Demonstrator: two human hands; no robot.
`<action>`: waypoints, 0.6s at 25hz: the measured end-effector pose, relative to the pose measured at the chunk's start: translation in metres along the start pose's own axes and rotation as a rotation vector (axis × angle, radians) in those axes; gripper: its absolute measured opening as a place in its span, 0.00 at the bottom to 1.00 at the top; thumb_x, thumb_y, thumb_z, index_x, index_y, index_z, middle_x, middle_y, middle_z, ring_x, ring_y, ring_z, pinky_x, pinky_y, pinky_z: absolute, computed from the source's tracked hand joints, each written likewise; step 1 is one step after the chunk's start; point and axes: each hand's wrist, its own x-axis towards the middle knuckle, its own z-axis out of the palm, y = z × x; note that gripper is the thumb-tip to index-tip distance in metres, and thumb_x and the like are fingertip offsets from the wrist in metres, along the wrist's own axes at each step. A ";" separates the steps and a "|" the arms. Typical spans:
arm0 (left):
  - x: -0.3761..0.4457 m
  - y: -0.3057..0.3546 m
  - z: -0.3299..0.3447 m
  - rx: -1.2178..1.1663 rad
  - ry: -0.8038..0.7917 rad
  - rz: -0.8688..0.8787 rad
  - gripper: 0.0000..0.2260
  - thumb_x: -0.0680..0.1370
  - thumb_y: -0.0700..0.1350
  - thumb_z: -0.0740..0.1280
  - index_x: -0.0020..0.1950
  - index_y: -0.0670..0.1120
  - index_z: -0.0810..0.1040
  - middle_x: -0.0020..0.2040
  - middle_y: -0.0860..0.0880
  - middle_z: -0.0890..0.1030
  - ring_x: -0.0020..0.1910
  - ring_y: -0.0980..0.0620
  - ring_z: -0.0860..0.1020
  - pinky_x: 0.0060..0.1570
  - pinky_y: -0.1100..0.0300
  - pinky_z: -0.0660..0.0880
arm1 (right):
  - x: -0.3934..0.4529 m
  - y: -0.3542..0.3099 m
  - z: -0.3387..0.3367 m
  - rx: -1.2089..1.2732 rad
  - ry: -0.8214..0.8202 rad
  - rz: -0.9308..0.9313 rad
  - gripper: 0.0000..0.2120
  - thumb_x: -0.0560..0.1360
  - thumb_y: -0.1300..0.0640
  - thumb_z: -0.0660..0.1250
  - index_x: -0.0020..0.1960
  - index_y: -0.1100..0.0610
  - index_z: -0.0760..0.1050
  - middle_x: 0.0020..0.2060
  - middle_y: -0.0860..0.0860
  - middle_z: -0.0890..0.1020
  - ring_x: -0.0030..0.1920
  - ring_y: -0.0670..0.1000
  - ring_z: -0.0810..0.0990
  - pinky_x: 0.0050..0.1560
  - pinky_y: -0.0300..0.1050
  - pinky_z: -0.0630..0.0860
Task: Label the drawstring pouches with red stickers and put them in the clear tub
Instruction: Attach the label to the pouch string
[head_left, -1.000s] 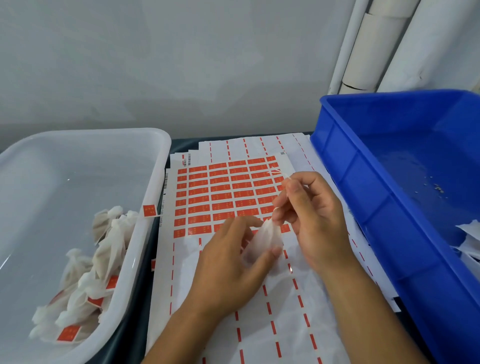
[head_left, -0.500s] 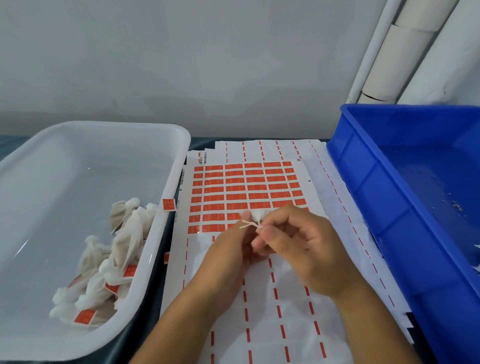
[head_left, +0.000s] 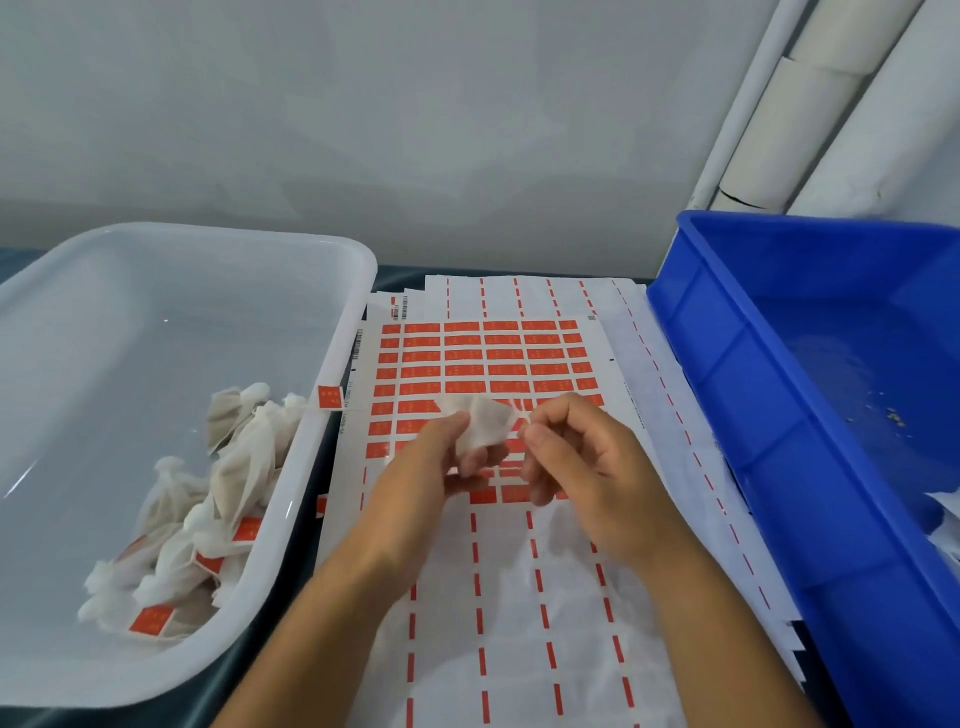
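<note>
My left hand (head_left: 415, 480) grips a small white drawstring pouch (head_left: 485, 426) above the sheet of red stickers (head_left: 483, 364). My right hand (head_left: 582, 462) is just to the right of the pouch and pinches its thin white string near the mouth. The clear tub (head_left: 343, 332) stands at the left and holds several white pouches (head_left: 208, 509) with red stickers on them. One loose red sticker (head_left: 330, 397) hangs on the tub's right rim.
A blue bin (head_left: 727, 374) stands at the right, with crumbs on its floor and white pouches at its near right edge. Emptied sticker backing sheets (head_left: 519, 623) with red dashes cover the table between tub and bin. White pipes (head_left: 810, 104) lean against the wall.
The hands have drawn slightly apart. The pouch, hidden between the fingers half a second ago, shows above my left hand, and my right hand has pulled the string to the right.
</note>
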 end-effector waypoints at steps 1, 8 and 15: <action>-0.003 0.001 0.001 0.166 0.009 0.016 0.16 0.81 0.66 0.54 0.55 0.61 0.77 0.51 0.57 0.85 0.51 0.55 0.83 0.52 0.58 0.77 | 0.000 -0.001 -0.001 0.037 0.024 0.014 0.06 0.83 0.53 0.63 0.48 0.46 0.76 0.38 0.47 0.83 0.40 0.49 0.84 0.40 0.36 0.81; 0.002 -0.016 0.004 0.913 -0.007 0.433 0.16 0.78 0.62 0.62 0.37 0.55 0.75 0.41 0.59 0.74 0.44 0.57 0.74 0.39 0.67 0.70 | 0.000 -0.001 -0.004 -0.110 0.067 -0.139 0.03 0.81 0.49 0.65 0.50 0.45 0.77 0.46 0.43 0.83 0.50 0.50 0.83 0.45 0.43 0.83; -0.006 -0.019 0.016 0.748 -0.112 0.578 0.18 0.82 0.57 0.51 0.43 0.58 0.78 0.48 0.63 0.80 0.54 0.60 0.77 0.53 0.62 0.73 | -0.001 0.001 -0.001 -0.202 -0.023 -0.148 0.05 0.79 0.43 0.65 0.53 0.39 0.78 0.58 0.34 0.80 0.64 0.41 0.77 0.59 0.32 0.77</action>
